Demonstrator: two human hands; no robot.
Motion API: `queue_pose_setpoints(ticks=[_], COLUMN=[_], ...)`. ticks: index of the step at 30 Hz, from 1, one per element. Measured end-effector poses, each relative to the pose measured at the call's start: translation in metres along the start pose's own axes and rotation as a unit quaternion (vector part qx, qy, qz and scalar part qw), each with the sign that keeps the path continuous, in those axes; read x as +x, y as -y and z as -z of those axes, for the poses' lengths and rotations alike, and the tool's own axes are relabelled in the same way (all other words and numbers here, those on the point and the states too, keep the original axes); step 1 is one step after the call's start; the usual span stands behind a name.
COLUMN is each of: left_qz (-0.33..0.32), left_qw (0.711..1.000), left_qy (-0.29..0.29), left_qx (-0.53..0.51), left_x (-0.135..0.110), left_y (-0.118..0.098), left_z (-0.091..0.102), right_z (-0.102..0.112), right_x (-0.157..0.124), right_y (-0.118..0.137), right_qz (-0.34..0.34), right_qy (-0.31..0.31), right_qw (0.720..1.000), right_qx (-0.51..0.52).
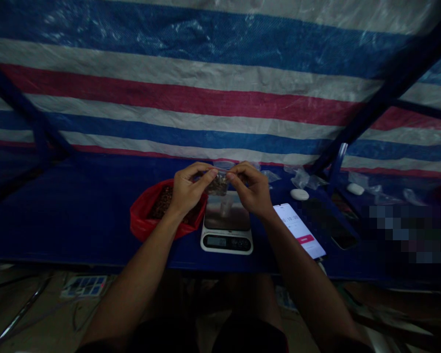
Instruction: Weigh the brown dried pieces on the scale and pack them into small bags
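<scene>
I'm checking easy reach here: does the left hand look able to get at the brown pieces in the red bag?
Probably yes: the red bag lies open just beside the left hand, its brown pieces exposed. That hand would first have to let go of the small clear bag.

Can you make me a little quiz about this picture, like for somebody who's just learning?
1. What do the left hand and right hand hold together?
2. True or false: the red bag sits to the left of the scale.
3. What colour is the table?
A) Yellow
B) Blue
C) Green

Key:
1. A small clear bag with brownish bits inside.
2. True.
3. B.
</scene>
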State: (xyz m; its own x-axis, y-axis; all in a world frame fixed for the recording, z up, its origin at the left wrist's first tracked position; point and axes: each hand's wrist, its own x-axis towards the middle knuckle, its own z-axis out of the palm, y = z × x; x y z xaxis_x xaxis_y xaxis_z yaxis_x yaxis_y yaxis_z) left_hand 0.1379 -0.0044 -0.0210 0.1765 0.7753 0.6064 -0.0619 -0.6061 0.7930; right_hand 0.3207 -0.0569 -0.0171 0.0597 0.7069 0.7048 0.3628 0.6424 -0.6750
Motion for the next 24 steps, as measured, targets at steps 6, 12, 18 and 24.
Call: queue_pose_setpoints(ticks=[6, 12, 18, 24], left_qz=[0.002, 0.015, 0.025, 0.04], left_qw=[0.999, 1.0, 0.998, 0.964], left_qy=[0.028, -0.004, 0.014, 0.005], left_qx=[-0.021, 0.003, 0.056, 0.263], left_x=[0.001, 0.003, 0.005, 0.001], left_y=[0.001, -0.001, 0.004, -0.007], left_z=[-0.001, 0.006, 0.007, 0.048], right_z=[0.002, 0.002, 0.004, 0.009], right_x=[0.002, 0.002, 0.003, 0.006], right_y=[-0.003, -0.003, -0.01, -0.028], right_qz=[0.002, -0.009, -0.066, -0.088], right_qy=[-0.016, 0.0, -0.051, -0.112], right_qw=[1.0, 1.0, 0.996, 0.989], right_qx=[0.0, 0.021, 0.02, -0.04])
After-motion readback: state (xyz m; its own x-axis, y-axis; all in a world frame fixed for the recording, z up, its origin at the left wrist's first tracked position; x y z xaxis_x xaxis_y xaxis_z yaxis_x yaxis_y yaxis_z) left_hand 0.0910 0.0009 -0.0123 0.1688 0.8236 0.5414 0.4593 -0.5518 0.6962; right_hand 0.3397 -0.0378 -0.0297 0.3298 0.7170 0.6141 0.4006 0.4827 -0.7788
